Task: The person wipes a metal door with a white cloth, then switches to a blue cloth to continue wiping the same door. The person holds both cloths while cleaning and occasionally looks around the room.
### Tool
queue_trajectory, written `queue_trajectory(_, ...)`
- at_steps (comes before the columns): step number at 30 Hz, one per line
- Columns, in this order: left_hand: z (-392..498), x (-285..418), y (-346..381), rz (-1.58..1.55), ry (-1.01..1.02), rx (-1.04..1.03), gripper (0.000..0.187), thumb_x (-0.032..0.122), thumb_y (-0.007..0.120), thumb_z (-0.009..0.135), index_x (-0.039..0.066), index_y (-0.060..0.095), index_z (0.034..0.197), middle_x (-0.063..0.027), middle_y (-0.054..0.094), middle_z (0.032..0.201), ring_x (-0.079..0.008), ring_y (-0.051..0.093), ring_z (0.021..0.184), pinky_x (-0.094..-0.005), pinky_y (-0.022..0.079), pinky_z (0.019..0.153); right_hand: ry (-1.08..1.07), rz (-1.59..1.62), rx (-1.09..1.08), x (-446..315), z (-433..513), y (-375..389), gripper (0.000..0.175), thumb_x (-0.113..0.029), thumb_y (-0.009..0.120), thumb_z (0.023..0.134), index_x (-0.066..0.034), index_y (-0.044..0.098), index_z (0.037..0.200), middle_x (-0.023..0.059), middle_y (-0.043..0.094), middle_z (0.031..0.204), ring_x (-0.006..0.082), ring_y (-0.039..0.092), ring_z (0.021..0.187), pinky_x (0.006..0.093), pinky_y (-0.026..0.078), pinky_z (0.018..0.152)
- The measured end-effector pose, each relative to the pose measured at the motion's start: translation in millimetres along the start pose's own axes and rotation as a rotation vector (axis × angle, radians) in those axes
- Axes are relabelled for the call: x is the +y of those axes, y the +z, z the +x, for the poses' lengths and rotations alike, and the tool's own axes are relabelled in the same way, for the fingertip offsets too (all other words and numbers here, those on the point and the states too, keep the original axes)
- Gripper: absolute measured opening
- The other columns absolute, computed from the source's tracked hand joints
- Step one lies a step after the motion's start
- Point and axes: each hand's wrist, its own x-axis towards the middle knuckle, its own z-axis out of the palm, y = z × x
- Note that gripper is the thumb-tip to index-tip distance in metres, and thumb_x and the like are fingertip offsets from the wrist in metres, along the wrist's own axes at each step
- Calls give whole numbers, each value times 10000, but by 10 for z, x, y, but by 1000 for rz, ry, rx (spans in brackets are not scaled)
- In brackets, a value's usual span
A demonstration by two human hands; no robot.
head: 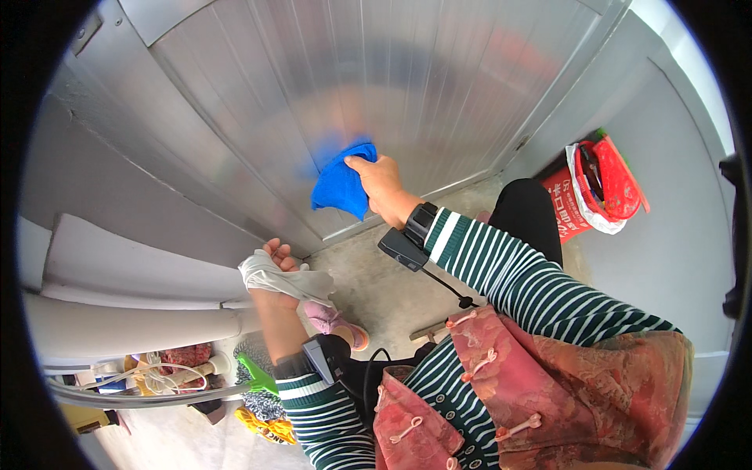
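My right hand (383,183) grips a blue cloth (341,185), its thumb pressed over the fold. The cloth is against or just in front of a shiny silver ribbed metal door panel (446,117), which reflects its blue colour. Lower left, a thin off-white cloth (288,281) is wrapped across the palm of my left hand (281,257). The fingers there are half curled, and one end of the cloth hangs loose to the right. A grey door frame (194,153) stands just beyond that hand.
A red bucket-like container (567,202) with a white liner holds things by the right wall. Left, a curved metal rail (176,399) passes before cables, a green-handled mop (255,376) and a yellow bag (267,426). A wooden stool (429,332) is partly hidden below me.
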Motion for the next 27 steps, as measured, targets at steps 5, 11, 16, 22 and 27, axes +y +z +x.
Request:
queue_trajectory(5, 18, -17, 4, 24, 12, 4, 224, 237, 535, 934, 38, 600, 1016, -92, 621, 835, -126, 480, 554, -232, 413, 483, -72, -220, 91, 26, -77, 33, 334, -136, 709, 820, 90, 597, 1040, 179, 662, 965, 236, 655, 814, 364, 548, 691)
queue_trajectory(11, 24, -26, -13, 4, -2, -5, 235, 251, 541, 932, 39, 606, 1012, -96, 626, 847, -123, 482, 553, -235, 418, 487, -59, -106, 41, 89, 69, 4, 310, -149, 706, 828, 85, 614, 1010, 165, 666, 950, 234, 653, 807, 364, 544, 685)
queue_trajectory(16, 13, -13, -1, 5, 7, 2, 236, 255, 540, 932, 43, 608, 1008, -92, 619, 843, -125, 481, 555, -235, 415, 486, -138, -211, 66, 138, 46, -19, 321, -167, 708, 822, 90, 616, 991, 170, 667, 929, 238, 652, 795, 370, 539, 678)
queue_trajectory(22, 5, -11, 15, -7, -15, 0, 228, 251, 542, 930, 45, 608, 1001, -92, 617, 836, -122, 475, 557, -233, 412, 485, -97, -165, 72, 128, 80, -23, 350, -200, 713, 799, 99, 626, 959, 188, 673, 895, 256, 656, 775, 386, 522, 679)
queue_trajectory(27, -4, -14, 27, 11, 4, 16, 231, 252, 536, 934, 42, 602, 1004, -91, 613, 835, -122, 473, 558, -229, 411, 487, -172, -264, 92, 150, 83, -40, 362, -211, 709, 803, 102, 618, 959, 194, 672, 893, 260, 657, 776, 393, 520, 678)
